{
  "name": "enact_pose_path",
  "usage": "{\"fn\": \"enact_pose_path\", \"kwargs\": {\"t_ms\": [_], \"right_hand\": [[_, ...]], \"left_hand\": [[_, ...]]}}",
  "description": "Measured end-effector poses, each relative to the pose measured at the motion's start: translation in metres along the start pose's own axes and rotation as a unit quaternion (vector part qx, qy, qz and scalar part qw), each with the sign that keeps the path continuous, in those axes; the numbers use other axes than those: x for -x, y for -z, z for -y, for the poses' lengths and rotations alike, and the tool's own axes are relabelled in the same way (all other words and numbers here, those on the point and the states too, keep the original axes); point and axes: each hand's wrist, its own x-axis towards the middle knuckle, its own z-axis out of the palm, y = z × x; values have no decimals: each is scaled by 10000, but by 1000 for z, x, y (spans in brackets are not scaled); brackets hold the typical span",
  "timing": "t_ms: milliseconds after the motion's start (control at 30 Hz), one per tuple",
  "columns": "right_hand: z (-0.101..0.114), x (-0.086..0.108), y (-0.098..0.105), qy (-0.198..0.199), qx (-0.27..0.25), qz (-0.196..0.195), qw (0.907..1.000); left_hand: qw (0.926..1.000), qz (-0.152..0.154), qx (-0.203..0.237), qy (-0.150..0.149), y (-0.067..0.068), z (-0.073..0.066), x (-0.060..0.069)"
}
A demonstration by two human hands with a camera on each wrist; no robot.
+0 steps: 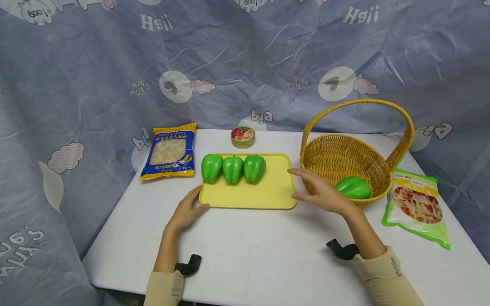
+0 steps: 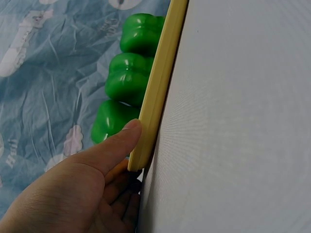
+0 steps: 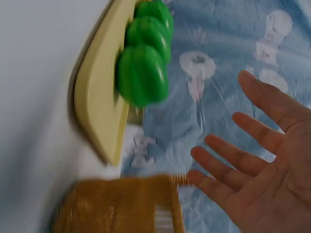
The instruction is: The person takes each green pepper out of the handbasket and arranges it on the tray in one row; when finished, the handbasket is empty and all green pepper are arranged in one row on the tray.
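Left hand [image 1: 186,210] has the near-left corner of the yellow tray [image 1: 249,197] between thumb and fingers, while the right hand [image 1: 321,191] is spread wide near the tray's right end, so the tray's basically between the 2. On its left part, 3 green peppers [image 1: 232,170] sit in a row. Wicker basket [image 1: 321,155] just right of the tray's got 1 more pepper [image 1: 354,188] inside. Small tin [image 1: 243,138] stands behind the tray.

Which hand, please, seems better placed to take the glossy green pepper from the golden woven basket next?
Probably the right hand, empty beside the basket and pepper; the left hand holds the near-left corner of the yellow rectangular tray.
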Motion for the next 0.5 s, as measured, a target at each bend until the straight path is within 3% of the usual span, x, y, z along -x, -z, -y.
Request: {"fn": "enact_pose_path", "kwargs": {"t_ms": [167,500], "right_hand": [[-23,30,32,-336,-65,-501,9982],[-83,68,77,-1297,-355,-959,9863]], "left_hand": [[10000,-16,-25,-44,0,-1,0],[10000,30,-6,54,0,-3,1]]}}
